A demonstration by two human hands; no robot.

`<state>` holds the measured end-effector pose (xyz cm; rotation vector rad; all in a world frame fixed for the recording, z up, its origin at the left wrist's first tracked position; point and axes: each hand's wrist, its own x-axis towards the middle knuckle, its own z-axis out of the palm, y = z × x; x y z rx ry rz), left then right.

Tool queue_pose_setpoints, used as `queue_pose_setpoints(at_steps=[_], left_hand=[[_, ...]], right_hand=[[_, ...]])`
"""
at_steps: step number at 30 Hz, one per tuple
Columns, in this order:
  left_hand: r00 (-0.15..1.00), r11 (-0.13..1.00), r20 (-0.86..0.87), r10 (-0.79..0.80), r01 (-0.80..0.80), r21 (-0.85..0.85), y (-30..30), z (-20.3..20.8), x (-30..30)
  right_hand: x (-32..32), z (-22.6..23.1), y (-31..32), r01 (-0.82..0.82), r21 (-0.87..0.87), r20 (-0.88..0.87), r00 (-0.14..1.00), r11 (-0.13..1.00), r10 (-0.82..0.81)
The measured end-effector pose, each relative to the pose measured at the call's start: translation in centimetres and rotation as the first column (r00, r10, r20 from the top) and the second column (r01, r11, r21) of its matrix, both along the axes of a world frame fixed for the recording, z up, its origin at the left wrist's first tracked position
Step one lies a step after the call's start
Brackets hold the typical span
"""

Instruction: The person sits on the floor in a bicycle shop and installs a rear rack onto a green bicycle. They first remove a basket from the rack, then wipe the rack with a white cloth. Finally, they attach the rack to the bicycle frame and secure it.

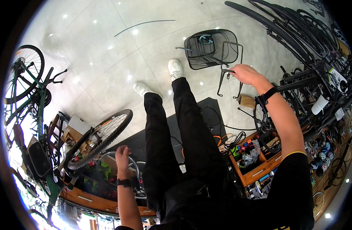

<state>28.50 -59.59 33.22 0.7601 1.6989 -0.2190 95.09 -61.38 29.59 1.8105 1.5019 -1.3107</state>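
My right hand reaches forward on the right, its fingers closed on a black metal bike rack frame. The frame has a looped top and thin bent legs above the floor. Just beyond it a black wire mesh bike basket rests on the floor, with a bluish coiled piece in it and a thin rod across it. My left hand hangs low at my left side, fingers loosely bent and slightly apart, with nothing visible in it. Nearest to that hand is a bicycle wheel.
A green bicycle stands at the left. Bicycles and black tyres crowd the right. Behind me are a wooden drawer unit with small parts and a dark mat. A thin strip lies on the tiled floor ahead.
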Motion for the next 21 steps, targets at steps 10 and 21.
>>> queue_pose_setpoints(at_steps=[10,21], left_hand=[[0.998,0.998,0.004,0.063,-0.063,0.006,-0.5,0.3,-0.3],[0.997,0.997,-0.024,0.079,-0.079,0.015,-2.6,0.5,-1.2]], right_hand=[[5.9,-3.4,1.8,0.339,-0.088,-0.157,0.924,0.937,-0.349],[8.5,-1.9,1.8,0.793,-0.218,-0.166,0.544,0.568,-0.823]])
